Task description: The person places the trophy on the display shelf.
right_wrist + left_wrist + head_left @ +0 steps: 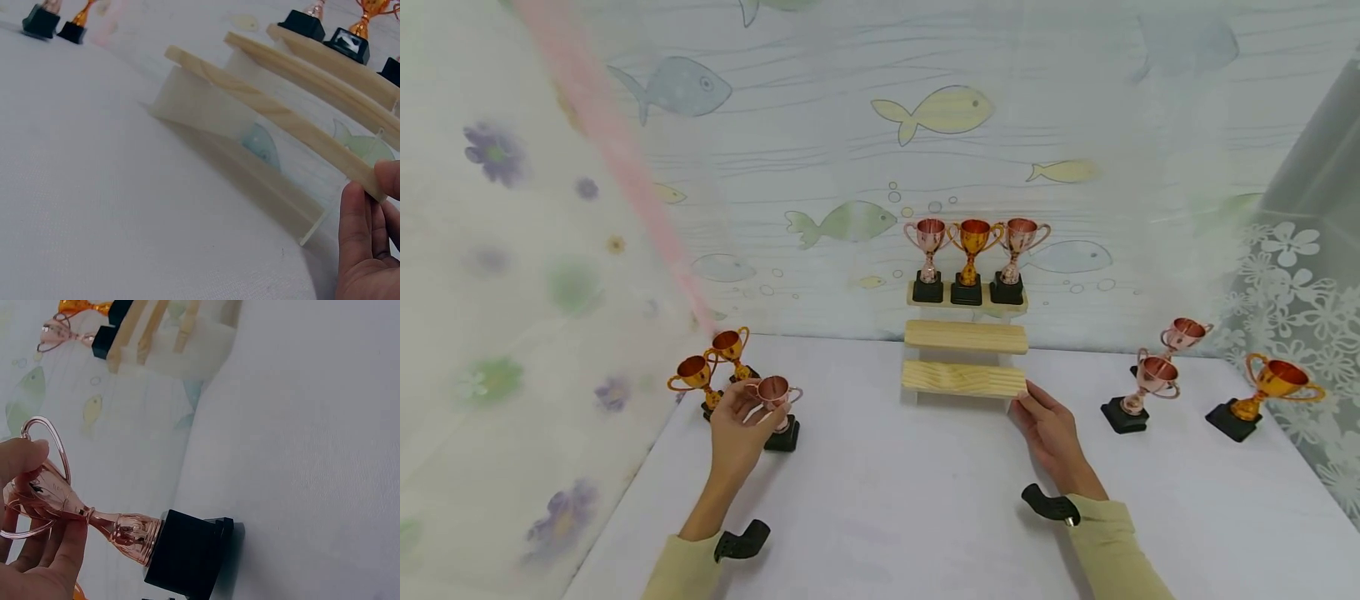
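White cloth tabletop [880,517] w/ fish-print backdrop is carrying everything. Left hand [741,429] is pinching the shiny rose-pink plastic trophy cup w/ black square base [777,408] at its bowl, near the tabletop's left edge; base looks just touching the cloth. Prob. light, stiff, slick, so the stem or bowl is giving better hold than the thin loop handles. Right hand [1051,429], fingers straight, is touching the three-step pale wood display stand [964,377] at its bottom step's right end.
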Motion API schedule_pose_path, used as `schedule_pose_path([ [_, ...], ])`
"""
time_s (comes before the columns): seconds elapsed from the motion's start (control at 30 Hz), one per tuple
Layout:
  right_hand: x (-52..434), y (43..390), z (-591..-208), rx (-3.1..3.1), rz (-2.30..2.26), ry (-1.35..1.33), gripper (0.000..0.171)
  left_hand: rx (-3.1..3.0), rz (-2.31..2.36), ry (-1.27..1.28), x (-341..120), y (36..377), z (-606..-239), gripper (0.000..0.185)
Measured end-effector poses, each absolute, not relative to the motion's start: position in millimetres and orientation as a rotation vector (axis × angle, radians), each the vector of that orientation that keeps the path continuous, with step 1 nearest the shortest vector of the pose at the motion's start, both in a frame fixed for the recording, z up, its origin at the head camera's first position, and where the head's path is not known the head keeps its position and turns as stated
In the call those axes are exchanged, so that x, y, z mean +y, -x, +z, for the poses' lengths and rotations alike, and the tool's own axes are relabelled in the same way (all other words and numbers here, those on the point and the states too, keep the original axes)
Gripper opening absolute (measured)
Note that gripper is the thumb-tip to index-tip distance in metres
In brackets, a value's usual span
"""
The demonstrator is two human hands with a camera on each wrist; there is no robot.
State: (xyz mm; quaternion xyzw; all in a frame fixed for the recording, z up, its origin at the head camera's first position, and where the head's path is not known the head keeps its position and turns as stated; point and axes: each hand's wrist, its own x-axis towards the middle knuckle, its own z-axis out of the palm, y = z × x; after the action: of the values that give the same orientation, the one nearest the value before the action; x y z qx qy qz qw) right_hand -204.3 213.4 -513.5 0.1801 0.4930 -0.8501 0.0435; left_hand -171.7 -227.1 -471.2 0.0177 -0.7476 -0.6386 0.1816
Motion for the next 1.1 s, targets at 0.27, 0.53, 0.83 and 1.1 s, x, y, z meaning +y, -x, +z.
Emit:
schedule_pose_path([
  [0.27, 214.8, 204.7, -514.5, 1.520, -2.583, -0.543, 0.060, -2.172, -1.855, 0.023, -204.0, 163.1, -467.2, 0.053],
  [0.53, 214.2, 205.3, -514.5, 1.521, -2.597, -0.542, 0.059, -2.143, -1.908, 0.227, -167.6, 162.4, -458.3, 0.049],
  [0.83, 215.2, 205.5, -514.6, 1.510, -2.600, -0.538, 0.060, -2.090, -2.006, 0.401, -124.8, 164.7, -451.2, 0.050],
  [1.1, 214.8, 205.2, -516.7, 1.513, -2.604, -0.554, 0.059, -2.058, -2.092, 0.462, -88.8, 170.6, -454.0, 0.048],
])
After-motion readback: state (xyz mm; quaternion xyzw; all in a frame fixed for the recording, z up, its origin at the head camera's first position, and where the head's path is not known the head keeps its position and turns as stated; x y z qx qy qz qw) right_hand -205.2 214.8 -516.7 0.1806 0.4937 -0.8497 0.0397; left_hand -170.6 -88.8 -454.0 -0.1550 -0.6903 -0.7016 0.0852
